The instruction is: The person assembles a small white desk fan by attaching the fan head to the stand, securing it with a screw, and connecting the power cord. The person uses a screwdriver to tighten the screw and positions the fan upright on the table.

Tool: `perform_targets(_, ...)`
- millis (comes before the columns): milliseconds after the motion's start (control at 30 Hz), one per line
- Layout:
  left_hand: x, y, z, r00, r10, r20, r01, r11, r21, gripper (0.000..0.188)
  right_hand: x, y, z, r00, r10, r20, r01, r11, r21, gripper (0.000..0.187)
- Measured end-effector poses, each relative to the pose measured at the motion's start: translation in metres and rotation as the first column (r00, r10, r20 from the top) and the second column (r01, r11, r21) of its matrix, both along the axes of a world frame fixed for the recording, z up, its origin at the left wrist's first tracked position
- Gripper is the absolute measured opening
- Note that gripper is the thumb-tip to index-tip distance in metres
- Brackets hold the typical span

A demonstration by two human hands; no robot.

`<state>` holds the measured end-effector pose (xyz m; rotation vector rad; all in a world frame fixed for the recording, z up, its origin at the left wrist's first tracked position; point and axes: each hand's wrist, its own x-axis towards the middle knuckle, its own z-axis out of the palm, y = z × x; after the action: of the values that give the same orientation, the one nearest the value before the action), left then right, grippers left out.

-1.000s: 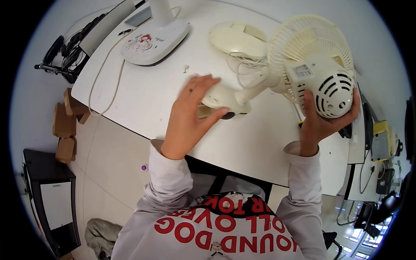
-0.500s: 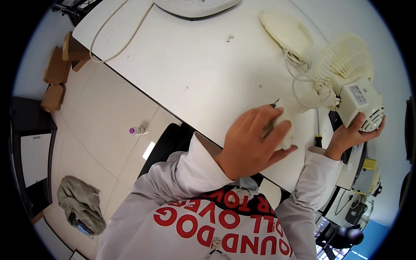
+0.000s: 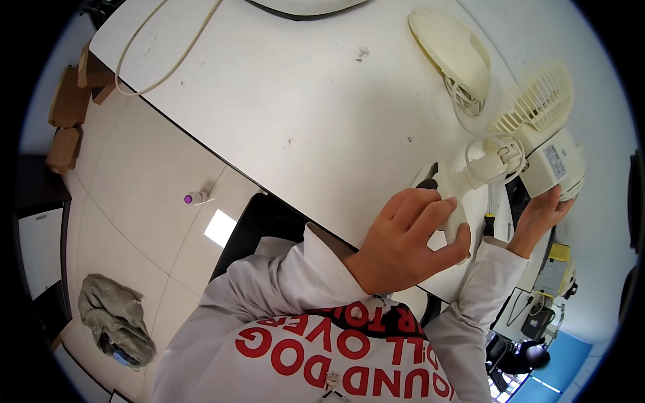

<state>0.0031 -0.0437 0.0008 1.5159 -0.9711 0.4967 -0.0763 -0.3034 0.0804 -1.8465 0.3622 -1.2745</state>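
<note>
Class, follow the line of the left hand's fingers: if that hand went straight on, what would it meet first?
The left hand would first meet the fan's clamp, which it holds. Beyond that, the yellow-and-black screwdriver seems next in line, though depth is unclear.

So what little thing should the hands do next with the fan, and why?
Maybe lay the fan steady on the table, clear of the screwdriver. The left hand grips its clamp end and the right hand holds its motor housing, so neither is free, and the screwdriver lies close to both.
</note>
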Motion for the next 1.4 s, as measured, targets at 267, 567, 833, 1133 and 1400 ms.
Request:
perform_targets(267,-0.007,-0.005,0.0,0.993,-0.114,-0.028,0.113,0.993,-0.045,0.023,-0.002,0.007,0.01,0.984,0.129,-0.121,-0.108,0.98,0.167,0.069)
perform_targets(567,-0.009,-0.005,0.002,0.996,-0.078,-0.037,0.078,0.997,-0.018,0.024,-0.006,0.034,0.002,0.988,-0.004,-0.155,0.061,0.93,0.361,0.055)
perform_targets(833,-0.011,-0.006,0.003,0.998,-0.053,-0.015,0.053,0.999,-0.013,0.022,-0.01,0.028,0.002,0.931,0.313,0.186,-0.364,0.779,0.511,0.055)
perform_targets(1133,-0.009,-0.007,0.005,0.999,-0.024,-0.032,0.023,1.0,-0.018,0.021,-0.007,0.051,-0.012,0.936,0.31,0.168,-0.351,0.776,0.524,0.051)
perform_targets(1400,-0.012,-0.007,0.007,0.999,-0.034,-0.026,0.033,0.999,-0.009,0.021,-0.006,0.052,-0.012,0.938,0.329,0.112,-0.32,0.692,0.647,0.039)
